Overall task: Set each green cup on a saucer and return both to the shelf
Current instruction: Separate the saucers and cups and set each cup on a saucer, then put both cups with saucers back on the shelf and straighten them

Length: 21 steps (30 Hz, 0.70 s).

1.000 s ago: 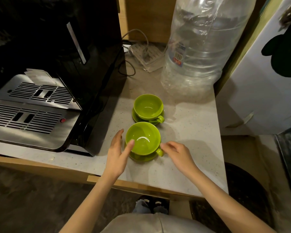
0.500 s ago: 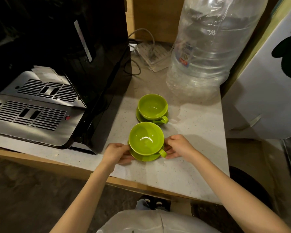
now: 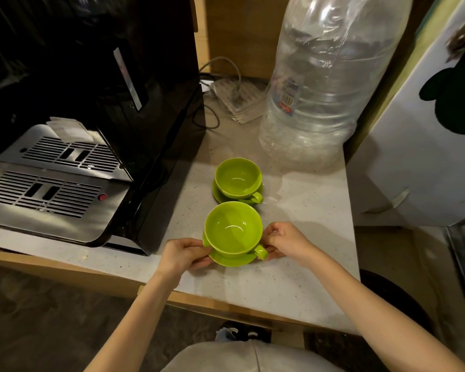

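Two green cups stand on green saucers on the speckled counter. The near cup (image 3: 232, 229) rests upright on its saucer (image 3: 232, 260), handle pointing right and toward me. My left hand (image 3: 184, 255) grips the saucer's left rim. My right hand (image 3: 285, 241) grips its right rim, beside the handle. The far cup (image 3: 238, 178) sits on its own saucer (image 3: 218, 193) just behind, untouched, handle to the right.
A black coffee machine (image 3: 105, 116) with a steel drip tray (image 3: 49, 183) fills the left. A big clear water bottle (image 3: 325, 84) stands at the back right, a power strip (image 3: 236, 99) behind. A white cabinet (image 3: 427, 157) borders the counter (image 3: 293, 285) on the right.
A second ago my hands hovered open beside the near cup. They have closed onto both sides of its saucer. The cup and saucer look slightly nearer to me than half a second ago.
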Tool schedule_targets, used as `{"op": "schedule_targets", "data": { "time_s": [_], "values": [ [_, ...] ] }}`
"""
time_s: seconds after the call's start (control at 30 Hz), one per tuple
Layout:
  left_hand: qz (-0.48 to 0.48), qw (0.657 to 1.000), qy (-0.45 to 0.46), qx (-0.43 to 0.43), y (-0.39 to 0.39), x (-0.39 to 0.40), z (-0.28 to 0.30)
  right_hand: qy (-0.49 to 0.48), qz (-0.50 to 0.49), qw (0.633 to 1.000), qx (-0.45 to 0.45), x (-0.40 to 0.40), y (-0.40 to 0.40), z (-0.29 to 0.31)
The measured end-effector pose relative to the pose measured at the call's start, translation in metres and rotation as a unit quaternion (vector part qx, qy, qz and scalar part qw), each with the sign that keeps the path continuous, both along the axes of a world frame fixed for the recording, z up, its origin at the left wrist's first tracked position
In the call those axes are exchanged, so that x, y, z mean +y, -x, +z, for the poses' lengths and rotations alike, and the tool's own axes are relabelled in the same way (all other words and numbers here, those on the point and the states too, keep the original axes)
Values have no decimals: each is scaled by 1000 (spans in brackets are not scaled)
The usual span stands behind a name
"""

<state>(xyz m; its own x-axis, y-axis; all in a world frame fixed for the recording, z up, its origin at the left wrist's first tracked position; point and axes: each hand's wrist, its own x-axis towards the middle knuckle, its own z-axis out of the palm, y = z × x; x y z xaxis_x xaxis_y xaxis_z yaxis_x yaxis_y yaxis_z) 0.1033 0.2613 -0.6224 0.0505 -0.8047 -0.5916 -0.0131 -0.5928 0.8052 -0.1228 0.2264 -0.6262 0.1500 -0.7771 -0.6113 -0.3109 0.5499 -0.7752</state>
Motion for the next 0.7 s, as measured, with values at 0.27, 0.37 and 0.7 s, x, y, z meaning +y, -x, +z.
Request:
{"op": "schedule_targets", "data": {
  "time_s": [0.27,0.37,0.7],
  "values": [
    [-43,994,89,44,23,-18,54,63,-51,996,-48,0,30,65],
    [-52,989,124,54,35,-33,83,90,-86,990,-66,-5,41,98],
    [-86,964,220,119,90,-87,205,241,-166,949,-119,-17,86,234]
  ]
}}
